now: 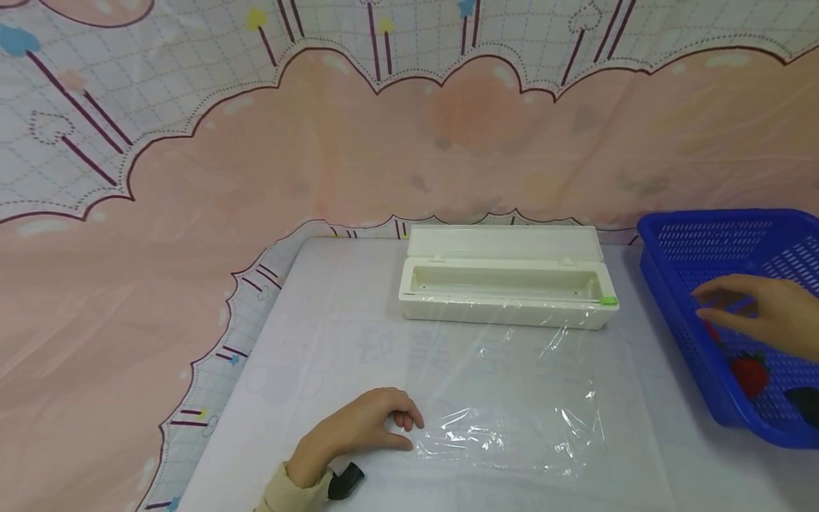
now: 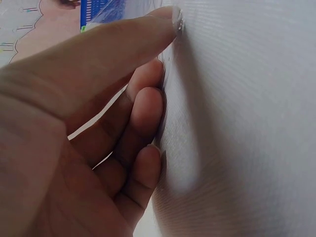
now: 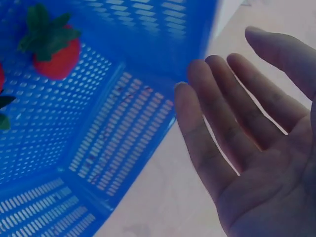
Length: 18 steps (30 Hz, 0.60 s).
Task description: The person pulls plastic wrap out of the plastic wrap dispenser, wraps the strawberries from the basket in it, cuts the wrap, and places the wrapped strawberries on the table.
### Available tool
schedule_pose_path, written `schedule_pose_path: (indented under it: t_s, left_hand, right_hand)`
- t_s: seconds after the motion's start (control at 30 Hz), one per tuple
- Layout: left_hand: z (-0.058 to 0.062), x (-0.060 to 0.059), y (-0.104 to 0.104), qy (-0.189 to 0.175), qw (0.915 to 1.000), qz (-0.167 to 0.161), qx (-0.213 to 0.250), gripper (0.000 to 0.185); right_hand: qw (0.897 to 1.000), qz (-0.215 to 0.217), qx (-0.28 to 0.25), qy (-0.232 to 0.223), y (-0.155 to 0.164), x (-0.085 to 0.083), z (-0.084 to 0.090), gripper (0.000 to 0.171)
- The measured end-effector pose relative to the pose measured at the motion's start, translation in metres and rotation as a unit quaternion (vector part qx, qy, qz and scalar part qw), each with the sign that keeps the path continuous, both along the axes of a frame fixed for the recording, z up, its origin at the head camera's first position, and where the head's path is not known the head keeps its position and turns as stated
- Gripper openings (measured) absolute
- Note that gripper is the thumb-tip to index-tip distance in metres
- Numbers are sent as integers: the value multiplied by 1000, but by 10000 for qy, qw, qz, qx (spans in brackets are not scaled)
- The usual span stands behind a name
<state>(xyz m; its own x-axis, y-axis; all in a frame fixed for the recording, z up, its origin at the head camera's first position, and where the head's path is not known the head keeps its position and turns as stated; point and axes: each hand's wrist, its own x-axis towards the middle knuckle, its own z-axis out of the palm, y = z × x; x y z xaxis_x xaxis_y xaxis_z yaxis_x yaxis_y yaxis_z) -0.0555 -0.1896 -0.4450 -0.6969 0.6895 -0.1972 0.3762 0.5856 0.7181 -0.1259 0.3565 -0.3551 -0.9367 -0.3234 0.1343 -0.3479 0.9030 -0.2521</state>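
Observation:
A sheet of clear plastic film (image 1: 486,437) lies wrinkled on the white table. My left hand (image 1: 367,423) rests at the film's left near corner, thumb and bent fingertips down on the surface, with a gap between thumb and index finger. Small glints show at the thumb tip (image 2: 173,22) in the left wrist view. Over the left side of a blue plastic basket (image 1: 678,327), my right hand (image 1: 768,313) hovers with fingers loosely extended and nothing in them. Red strawberries with green leaves, one of them (image 1: 750,375) below that hand, lie in the basket.
A long white box (image 1: 505,311) with its lid raised stands at the back of the table, a green slider (image 1: 608,301) at its front right edge. The film reaches up toward its front. A patterned pink cloth (image 1: 384,156) hangs behind the table.

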Motion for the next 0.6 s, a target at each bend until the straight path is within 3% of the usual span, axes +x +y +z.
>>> schedule_pose_path:
  t_s: [0.33, 0.6]
  left_hand:
    - [2, 1, 0, 171, 9998, -79, 6, 21]
    - [-1, 1, 0, 72, 10000, 17, -1, 21]
  right_hand:
    - [9965, 23, 341, -766, 23, -20, -12, 31]
    - [9884, 53, 543, -1415, 29, -31, -12, 36]
